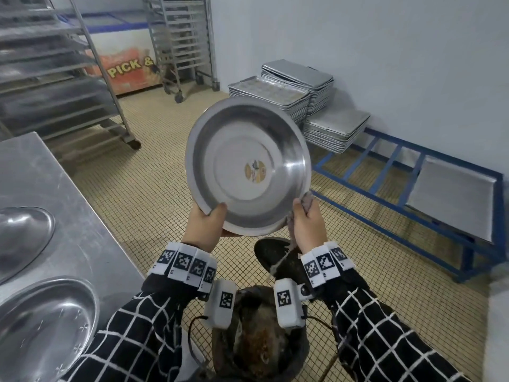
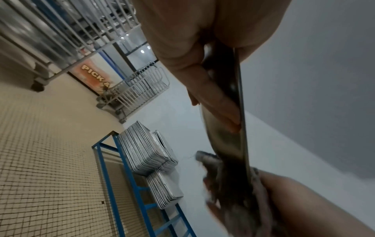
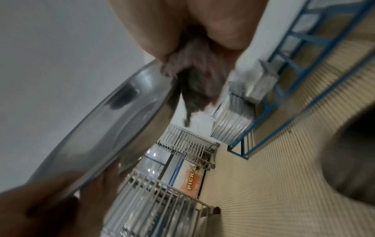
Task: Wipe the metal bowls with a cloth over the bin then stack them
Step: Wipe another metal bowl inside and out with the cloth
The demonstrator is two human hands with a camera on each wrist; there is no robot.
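Both hands work the metal bowl [image 1: 248, 166] above the bin [image 1: 264, 351]: left hand [image 1: 206, 227] pinches its rim at 7 o'clock, right hand [image 1: 308, 224] clutches the cloth [image 1: 308, 201] at 5 (a one-sided pinch, I judge); hard wiping could twist it loose.

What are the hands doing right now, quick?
Left hand: closed on the rim of the bowl, thumb inside.
Right hand: closed on the cloth, pressing it against the bowl's rim.
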